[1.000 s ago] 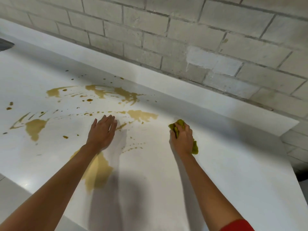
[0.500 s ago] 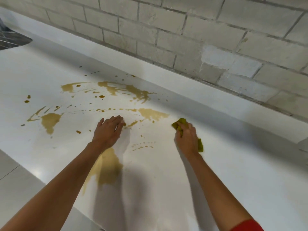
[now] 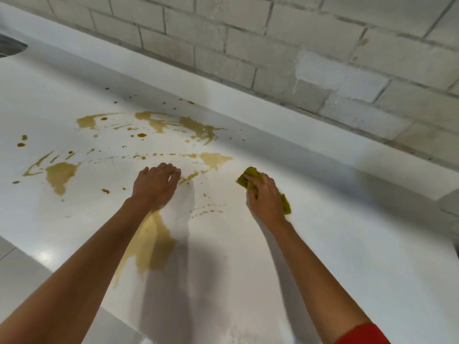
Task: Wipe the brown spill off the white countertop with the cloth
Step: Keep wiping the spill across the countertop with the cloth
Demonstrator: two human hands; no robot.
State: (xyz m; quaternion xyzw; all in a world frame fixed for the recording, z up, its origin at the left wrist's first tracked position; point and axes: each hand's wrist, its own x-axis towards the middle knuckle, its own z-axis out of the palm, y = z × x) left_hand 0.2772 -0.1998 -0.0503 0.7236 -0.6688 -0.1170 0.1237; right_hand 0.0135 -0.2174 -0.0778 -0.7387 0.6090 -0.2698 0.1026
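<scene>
right hand (image 3: 265,197) grips cloth (image 3: 250,176) on countertop (image 3: 347,244) | left hand (image 3: 155,186) flat on counter, fingers bent, holding nothing | spill (image 3: 151,242) beside it

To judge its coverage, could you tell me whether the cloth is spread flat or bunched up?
Bunched up: the cloth is crumpled under the right hand, showing only at its edges.
</scene>
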